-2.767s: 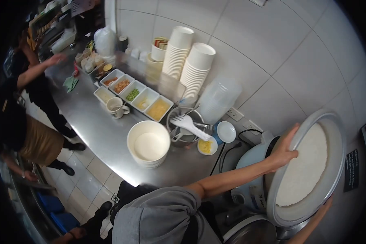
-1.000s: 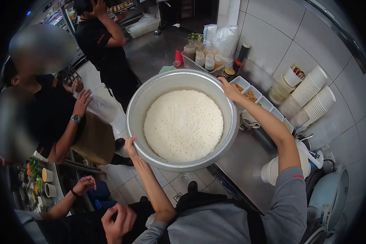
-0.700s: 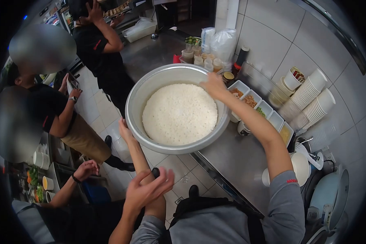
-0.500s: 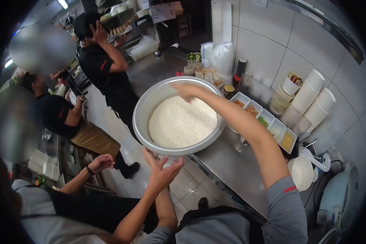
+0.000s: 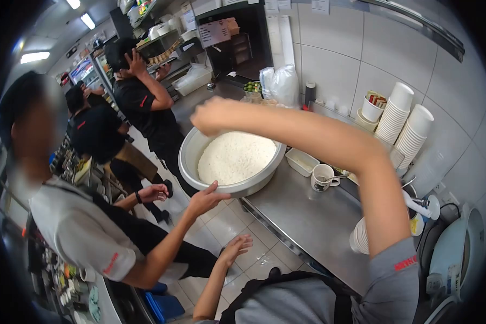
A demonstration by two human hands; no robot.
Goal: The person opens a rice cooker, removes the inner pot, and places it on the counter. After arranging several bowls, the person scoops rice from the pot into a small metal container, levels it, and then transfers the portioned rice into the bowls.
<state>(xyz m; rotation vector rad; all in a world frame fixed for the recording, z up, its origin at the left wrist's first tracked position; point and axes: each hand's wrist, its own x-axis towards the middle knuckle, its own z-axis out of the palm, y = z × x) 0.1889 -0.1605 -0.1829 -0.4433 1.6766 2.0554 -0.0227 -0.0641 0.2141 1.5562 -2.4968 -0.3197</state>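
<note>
A big round metal bowl (image 5: 237, 190) holds a white, grainy mass (image 5: 237, 159) with a pitted surface; it sits over the counter's left corner. My right arm reaches across it, and my right hand (image 5: 209, 116) is above the far left rim, its fingers curled and smeared by motion. Below the bowl, apart from it, my left hand (image 5: 236, 249) is open, palm up, with nothing in it. A co-worker's hand (image 5: 206, 200) touches the bowl's near left side.
On the steel counter (image 5: 302, 227) stand a white mug (image 5: 323, 177) with a spoon, a small white tub (image 5: 302, 162) and stacked paper cups (image 5: 394, 116). A co-worker in a grey shirt (image 5: 86, 227) stands close on the left; others stand farther back.
My left hand has come down and away from beneath the bowl's near rim. My right hand has moved left, over the far rim. The co-worker's hand is now at the bowl's side.
</note>
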